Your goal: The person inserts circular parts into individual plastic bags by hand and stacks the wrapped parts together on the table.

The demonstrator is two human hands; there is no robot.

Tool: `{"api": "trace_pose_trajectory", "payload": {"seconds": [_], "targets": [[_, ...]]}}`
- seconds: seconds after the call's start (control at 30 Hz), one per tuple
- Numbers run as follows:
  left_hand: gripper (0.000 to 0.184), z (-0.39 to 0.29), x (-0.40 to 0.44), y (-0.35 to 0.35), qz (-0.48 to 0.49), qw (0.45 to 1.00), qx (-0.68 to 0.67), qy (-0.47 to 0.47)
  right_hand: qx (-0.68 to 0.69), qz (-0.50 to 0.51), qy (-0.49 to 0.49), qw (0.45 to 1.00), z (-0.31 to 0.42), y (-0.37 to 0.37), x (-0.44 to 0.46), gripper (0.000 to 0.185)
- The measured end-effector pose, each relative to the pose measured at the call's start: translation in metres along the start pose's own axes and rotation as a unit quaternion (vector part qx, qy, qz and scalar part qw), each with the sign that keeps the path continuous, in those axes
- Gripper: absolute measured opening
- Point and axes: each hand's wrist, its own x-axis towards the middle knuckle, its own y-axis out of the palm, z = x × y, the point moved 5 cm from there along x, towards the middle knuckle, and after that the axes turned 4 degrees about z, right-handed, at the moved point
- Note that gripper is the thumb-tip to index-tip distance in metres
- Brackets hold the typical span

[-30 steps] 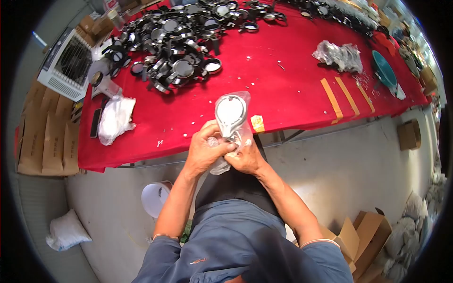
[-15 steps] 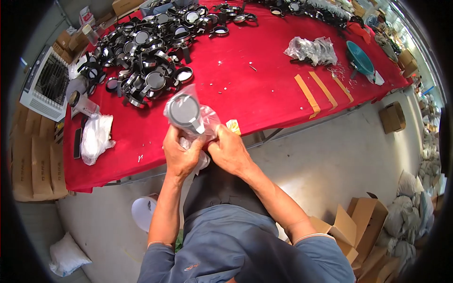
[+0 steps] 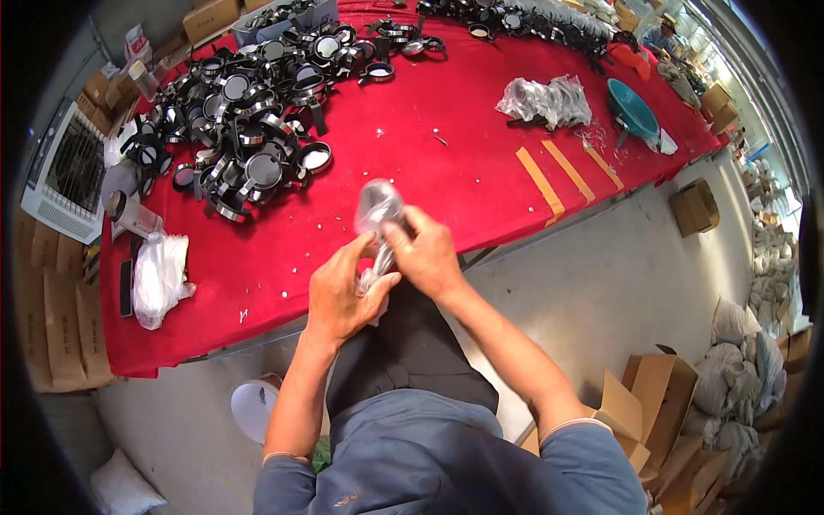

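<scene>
Although motion blur eats the detail, I can place the bagged round-headed piece [image 3: 379, 206] at the centre of the frame, by the near edge of the red-covered counter [image 3: 257, 257]. Both hands are on it: right hand [image 3: 425, 256] clamped just below the round head, left hand [image 3: 340, 290] pinching lower down, on the bunched clear plastic [image 3: 369, 279]. They're close together; I can't tell whether the fingertips touch.

Handling, my guess: stiff, probably metal, light enough for one hand but likely top-heavy at the disc. Film is soft and slippery, so the piece could slide inside its wrap. Shiny face probably marks easily; the thin plastic may tear if yanked. I'd grip the narrow part under the head, film pulled snug, and use a second pinch on the loose tail, off the disc face.

Similar-looking stock: heap of black-handled round metal pieces [image 3: 255, 93], upper left. Crumpled clear plastic bundle [image 3: 547, 100], upper right; white plastic bag [image 3: 161, 279], left side.
</scene>
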Motion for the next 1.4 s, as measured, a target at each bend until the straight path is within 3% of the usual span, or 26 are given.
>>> {"api": "trace_pose_trajectory", "payload": {"seconds": [0.07, 0.1, 0.23, 0.4, 0.57, 0.67, 0.83, 0.97, 1.03, 1.17, 1.23, 1.33, 1.4], "targets": [[0.044, 0.007, -0.008, -0.01, -0.018, 0.998, 0.066, -0.016, -0.047, -0.075, 0.008, 0.996, -0.03, -0.028, 0.03, 0.027], [0.04, 0.018, -0.016, -0.017, -0.035, 0.993, 0.107, -0.036, -0.133, -0.143, -0.054, 0.979, -0.048, -0.049, 0.049, 0.028], [0.027, 0.069, -0.046, -0.038, -0.109, 0.973, 0.183, -0.088, -0.27, -0.214, -0.075, 0.936, -0.077, -0.139, 0.129, 0.035], [0.022, 0.069, -0.045, -0.035, -0.136, 0.973, 0.177, -0.06, -0.404, -0.262, -0.051, 0.875, -0.106, -0.218, 0.219, 0.049], [0.022, 0.069, -0.045, -0.036, -0.127, 0.976, 0.171, -0.057, -0.482, -0.227, -0.02, 0.846, -0.144, -0.25, 0.277, 0.043], [0.022, 0.071, -0.045, -0.036, -0.125, 0.972, 0.19, -0.057, -0.537, -0.241, -0.059, 0.806, -0.16, -0.246, 0.278, 0.035], [0.022, 0.075, -0.048, -0.034, -0.13, 0.969, 0.204, -0.06, -0.544, -0.276, -0.045, 0.791, -0.195, -0.252, 0.289, 0.036], [0.019, 0.074, -0.05, -0.037, -0.145, 0.968, 0.195, -0.067, -0.512, -0.202, -0.009, 0.835, -0.196, -0.264, 0.299, 0.036], [0.018, 0.075, -0.051, -0.038, -0.152, 0.968, 0.188, -0.071, -0.558, -0.181, 0.001, 0.81, -0.198, -0.269, 0.302, 0.037], [0.018, 0.073, -0.052, -0.04, -0.156, 0.967, 0.193, -0.062, -0.597, -0.192, -0.046, 0.778, -0.148, -0.232, 0.271, 0.048], [0.018, 0.072, -0.053, -0.043, -0.154, 0.968, 0.186, -0.067, -0.583, -0.169, -0.156, 0.78, -0.142, -0.21, 0.257, 0.047], [0.021, 0.071, -0.063, -0.06, -0.24, 0.966, 0.058, -0.075, -0.487, -0.138, -0.255, 0.824, -0.099, -0.162, 0.212, 0.038], [0.022, 0.062, -0.09, -0.095, -0.301, 0.936, 0.162, -0.079, -0.408, -0.076, -0.23, 0.88, -0.082, -0.14, 0.17, 0.029]]}}
